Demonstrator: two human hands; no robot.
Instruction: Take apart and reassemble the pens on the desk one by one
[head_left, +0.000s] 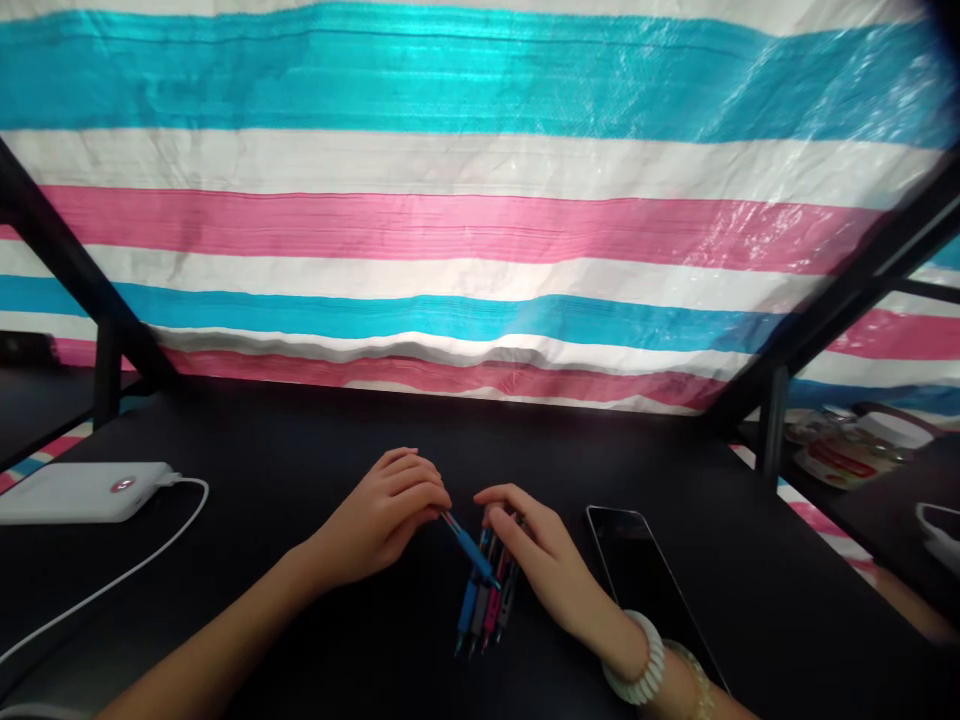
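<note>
L grip point(401, 505) holds blue pen point(474, 553), R grip point(546, 555) by other pens point(480, 612).

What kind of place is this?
Likely a desk or small workstation: black tabletop, white power bank-like box with a cable, black flat phone, blue, white and pink striped plastic sheet behind.

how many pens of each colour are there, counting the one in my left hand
blue pens: 2
pink pen: 1
dark grey or black pens: 2
total: 5

Perhaps a striped-tarp-screened desk point(300, 640)
</note>
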